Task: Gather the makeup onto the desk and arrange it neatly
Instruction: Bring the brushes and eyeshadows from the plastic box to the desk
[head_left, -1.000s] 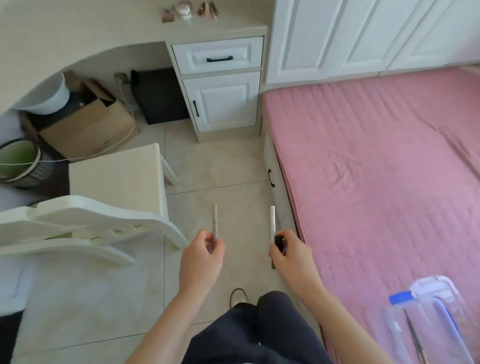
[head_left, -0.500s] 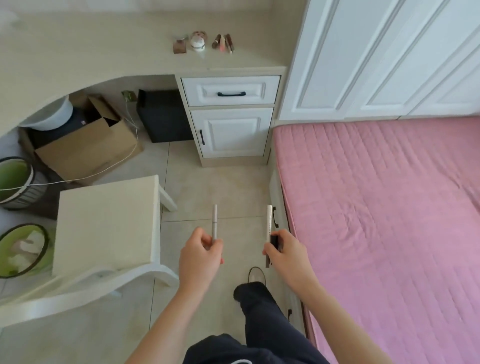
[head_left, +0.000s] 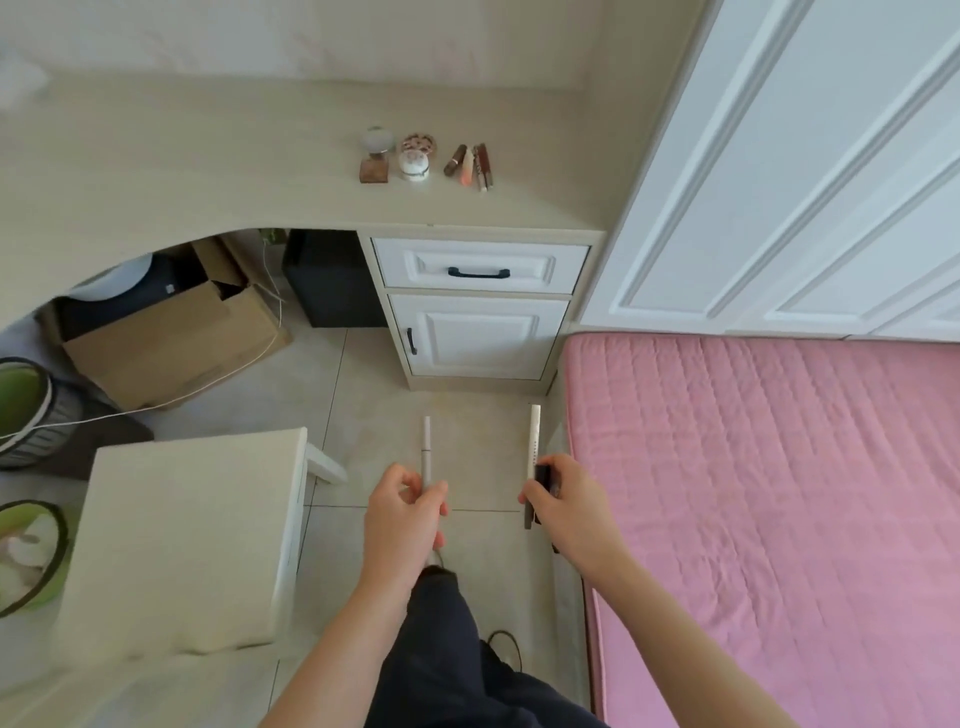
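Note:
My left hand grips a thin pale makeup pencil that points up and away from me. My right hand holds a second slim pencil with a silver top, plus a small dark item against the thumb. Both hands are over the tiled floor, well short of the cream desk. On the desk's right end lie a small brown box with a round top, a white round jar, a patterned compact and a few lipstick tubes.
A white stool stands at my left. The pink bed fills the right side. The desk's drawer unit is straight ahead, beside white wardrobe doors. Under the desk sit a cardboard box and bins.
I have moved toward the desk and the view has tilted up, so the desk top and its makeup show fully. The clear container on the bed has left the view. Both hands keep their pencils.

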